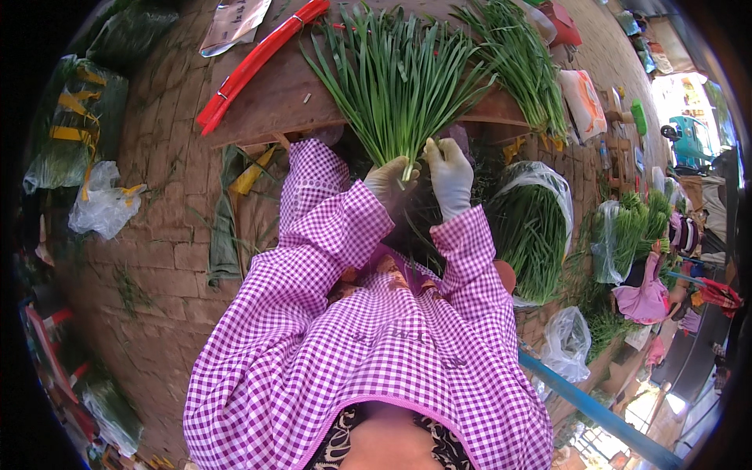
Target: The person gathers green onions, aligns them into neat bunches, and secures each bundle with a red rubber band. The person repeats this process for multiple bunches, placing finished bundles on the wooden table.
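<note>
My left hand (390,181), in a pale glove, grips the stem ends of a fanned bunch of green garlic chives (405,82). The leaves spread away from me over a brown table (276,106). Close beside the stem ends, on their right, is my gloved right hand (451,176). Its thumb and index fingertips come together there; whether a stalk is pinched between them cannot be made out. A second bunch of chives (523,64) lies at the table's right edge, its stem ends overhanging toward me.
A bundle of red plastic strips (261,64) lies on the table's left, near a sheet with writing (235,23). On my right stands a clear plastic bag (561,188) of loose chives (523,241). A blue pole (593,405) slants behind it. Another person's pink sleeve (649,282) shows farther right.
</note>
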Motion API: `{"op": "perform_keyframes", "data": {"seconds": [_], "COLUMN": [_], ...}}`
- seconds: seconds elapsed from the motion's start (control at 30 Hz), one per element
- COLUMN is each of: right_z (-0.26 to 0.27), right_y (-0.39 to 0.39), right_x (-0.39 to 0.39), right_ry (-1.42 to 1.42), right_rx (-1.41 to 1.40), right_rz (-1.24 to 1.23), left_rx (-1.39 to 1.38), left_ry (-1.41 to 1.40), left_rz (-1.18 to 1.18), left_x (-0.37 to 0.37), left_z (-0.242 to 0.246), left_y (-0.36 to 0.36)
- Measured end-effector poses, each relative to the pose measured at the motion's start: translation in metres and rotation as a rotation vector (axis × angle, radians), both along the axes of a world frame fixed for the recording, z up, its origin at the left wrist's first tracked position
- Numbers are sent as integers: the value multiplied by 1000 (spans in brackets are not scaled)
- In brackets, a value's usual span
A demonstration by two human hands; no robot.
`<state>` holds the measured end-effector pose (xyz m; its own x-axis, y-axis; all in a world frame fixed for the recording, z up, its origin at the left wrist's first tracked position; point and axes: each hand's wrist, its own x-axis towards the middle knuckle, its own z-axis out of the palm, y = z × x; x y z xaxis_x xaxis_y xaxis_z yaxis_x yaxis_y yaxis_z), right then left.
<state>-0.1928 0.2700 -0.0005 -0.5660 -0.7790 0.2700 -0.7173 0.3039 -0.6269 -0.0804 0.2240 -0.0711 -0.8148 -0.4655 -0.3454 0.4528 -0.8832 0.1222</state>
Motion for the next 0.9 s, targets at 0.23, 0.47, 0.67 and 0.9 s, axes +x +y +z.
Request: {"op": "perform_keyframes", "data": {"seconds": [0.23,0.47,0.67,0.9], "right_z": [38,85,49,26], "right_y": [25,39,-17,-33], "right_x": [38,57,41,24], "right_ry": [-139,-640,-428,-542], "right_rx": [55,556,198,330], "right_rz": [410,280,253,112], "left_rx": [96,-81,-92,59], "left_ry": [54,-16,105,518], "left_rz": [111,23,48,32], "left_x": [0,2,6,7], "left_z": [3,-4,-1,-10], "left_y": [3,-8,-7,-9]}}
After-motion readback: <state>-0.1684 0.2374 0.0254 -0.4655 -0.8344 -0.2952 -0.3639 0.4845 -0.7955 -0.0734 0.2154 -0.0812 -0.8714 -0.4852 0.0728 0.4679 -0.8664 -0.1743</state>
